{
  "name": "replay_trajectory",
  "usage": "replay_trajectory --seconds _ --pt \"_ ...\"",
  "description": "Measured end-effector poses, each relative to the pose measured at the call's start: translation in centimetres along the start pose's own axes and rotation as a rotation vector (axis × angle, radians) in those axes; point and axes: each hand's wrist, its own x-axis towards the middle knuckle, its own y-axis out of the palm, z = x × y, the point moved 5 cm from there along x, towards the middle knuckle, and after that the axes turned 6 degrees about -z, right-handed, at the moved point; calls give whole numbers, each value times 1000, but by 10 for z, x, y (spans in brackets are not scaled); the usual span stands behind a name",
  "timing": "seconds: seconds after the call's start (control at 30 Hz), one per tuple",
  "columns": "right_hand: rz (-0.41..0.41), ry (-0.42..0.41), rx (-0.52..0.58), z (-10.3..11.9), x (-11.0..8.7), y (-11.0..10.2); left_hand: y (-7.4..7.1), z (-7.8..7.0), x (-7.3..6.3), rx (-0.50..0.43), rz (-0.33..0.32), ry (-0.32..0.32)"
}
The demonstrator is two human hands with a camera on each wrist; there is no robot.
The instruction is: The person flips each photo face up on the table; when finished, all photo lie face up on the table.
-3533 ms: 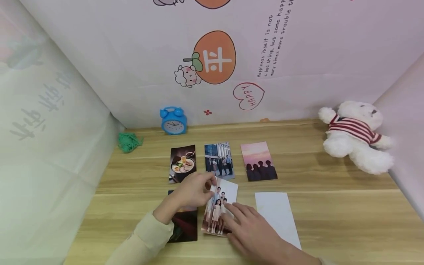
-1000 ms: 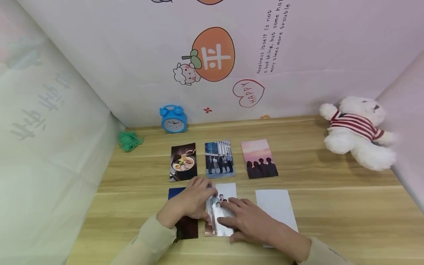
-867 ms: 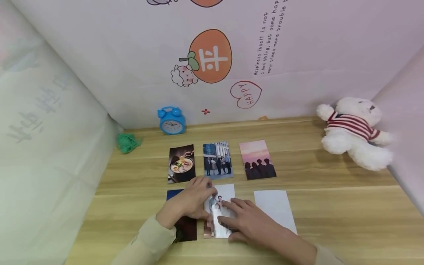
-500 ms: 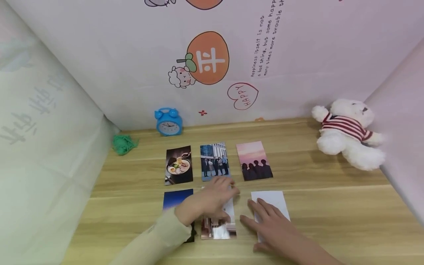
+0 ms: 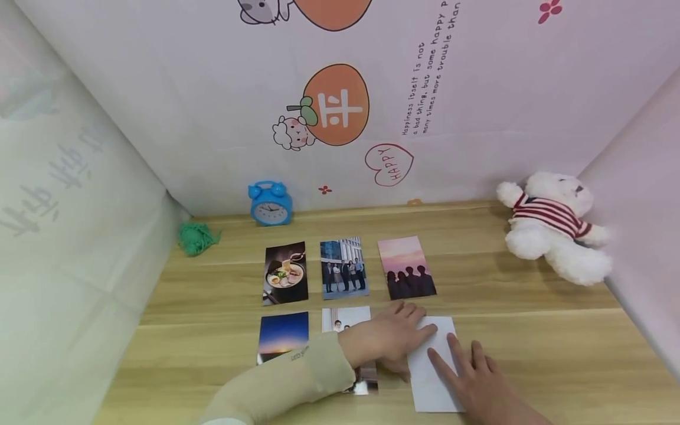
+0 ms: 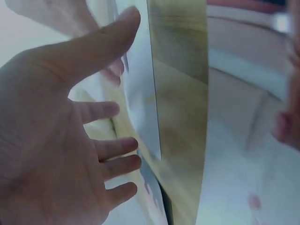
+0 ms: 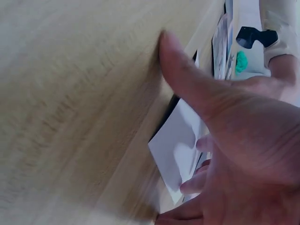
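A blank white card lies on the wooden table at the front right of a photo group. My left hand touches its upper left side, fingers stretched out. From the right, my right hand rests its spread fingertips on the card's right edge. In the left wrist view the left hand's palm shows with fingers loosely apart beside the card. The right wrist view has the right thumb straight near the card. The family photo is partly hidden under my left forearm.
Behind, in a row, lie a ramen photo, an office group photo and a silhouette photo. A dusk photo is front left. Farther back are green yarn, a blue alarm clock and a teddy bear.
Both hands have left the family photo, which now lies straighter in line, and moved right to the white card. The left forearm now crosses over the family photo; the dusk photo shows more.
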Motion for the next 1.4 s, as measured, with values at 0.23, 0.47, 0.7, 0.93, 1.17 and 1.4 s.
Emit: replay_trajectory --seconds 0.23,0.47,0.7,0.93,1.17,1.4 --pt "35 -33 57 6 11 -13 -8 -12 18 27 -7 -33" --pt "44 -97 23 10 12 -12 -10 -15 24 11 -27 -17" --pt "-128 -187 -49 15 6 -15 -6 -11 31 -39 -3 -51" --pt "-11 -70 88 12 3 -7 -3 -3 38 -129 -29 -95" --pt "-132 -109 15 16 1 -12 -3 -4 40 -132 -32 -124" --pt "-139 -168 36 13 2 -15 -2 -4 43 -184 -24 -167"
